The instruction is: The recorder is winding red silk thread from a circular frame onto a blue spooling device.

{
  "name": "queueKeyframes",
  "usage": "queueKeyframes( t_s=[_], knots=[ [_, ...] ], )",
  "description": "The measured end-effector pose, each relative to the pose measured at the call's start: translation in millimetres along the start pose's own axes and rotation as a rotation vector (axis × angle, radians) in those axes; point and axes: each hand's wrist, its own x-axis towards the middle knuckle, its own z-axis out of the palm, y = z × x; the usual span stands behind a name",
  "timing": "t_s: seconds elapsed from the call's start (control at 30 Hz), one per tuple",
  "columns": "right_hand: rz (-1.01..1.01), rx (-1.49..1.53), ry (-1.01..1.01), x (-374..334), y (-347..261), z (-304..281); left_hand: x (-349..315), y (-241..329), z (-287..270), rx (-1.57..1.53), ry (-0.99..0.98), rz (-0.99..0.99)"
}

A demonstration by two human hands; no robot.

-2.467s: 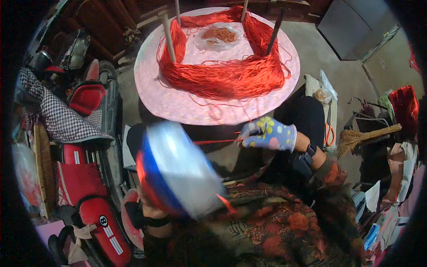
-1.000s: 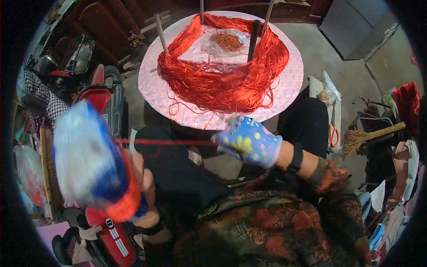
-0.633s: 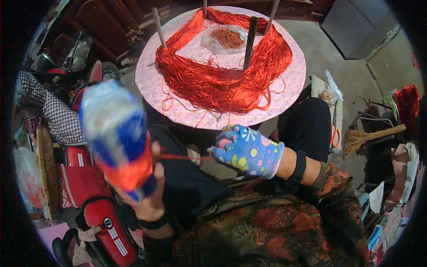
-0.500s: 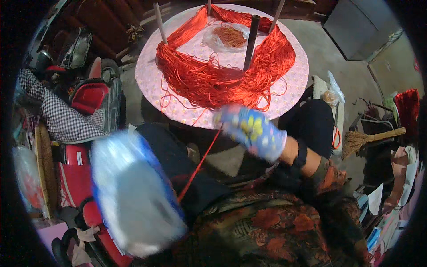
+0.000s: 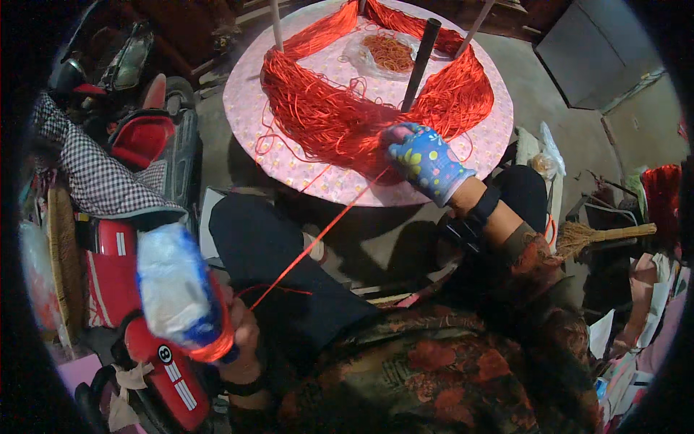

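A cluttered workroom is surrounding a round pink table [image 5: 463,155] at the far side, bearing a heap of red cord [image 5: 340,116] looped around upright posts [image 5: 421,61]. The gloved right hand [image 5: 426,160] is pinching a cord strand at the heap's near edge. The left hand [image 5: 242,336], near left, is gripping what is probably a blurred blue-and-white spool [image 5: 181,293].

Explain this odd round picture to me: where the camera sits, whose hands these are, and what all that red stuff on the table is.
The camera sits on a person's head and looks down, so the view bulges like a fishbowl. No machine here, just two hands. The right hand, in a blue flowered glove, reaches onto the round pink table into a big loop of red cord hung around upright posts. One strand runs down to the bare left hand, which grips a blue-and-white spool partly wound with red. A bag of rubber bands lies mid-table.
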Motion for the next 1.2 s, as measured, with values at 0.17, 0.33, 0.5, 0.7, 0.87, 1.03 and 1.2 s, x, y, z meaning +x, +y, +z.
queueKeyframes(
  t_s=[0.17, 0.33, 0.5, 0.7, 0.87, 1.03, 1.2],
  knots=[
    [0.203, 0.075, -0.011, -5.8, 5.6, -4.1, -0.6, 15.4, -2.9, 0.127, 0.11, 0.097],
    [-0.166, 0.009, -0.036, -2.0, -82.9, -77.7, 6.5, 6.5, -9.4, 0.12, 0.166, 0.131],
    [-0.579, 0.154, 0.017, -24.8, -112.2, -76.8, 15.4, 1.0, -15.0, 0.053, 0.087, 0.003],
    [0.317, 0.198, 0.387, -17.2, 1.4, -16.1, -24.9, 14.2, 3.4, -0.073, 0.209, -0.051],
    [0.368, -0.035, -0.005, 12.2, 14.5, -15.2, -31.1, -0.8, 14.5, -0.092, 0.217, -0.001],
    [0.303, 0.075, 0.149, 7.8, 11.0, -5.3, -34.5, -1.9, 15.9, -0.019, 0.203, 0.057],
    [0.38, 0.249, 0.217, -33.1, 33.6, -7.5, -15.7, 11.2, 4.3, 0.21, 0.105, 0.142]
  ],
)
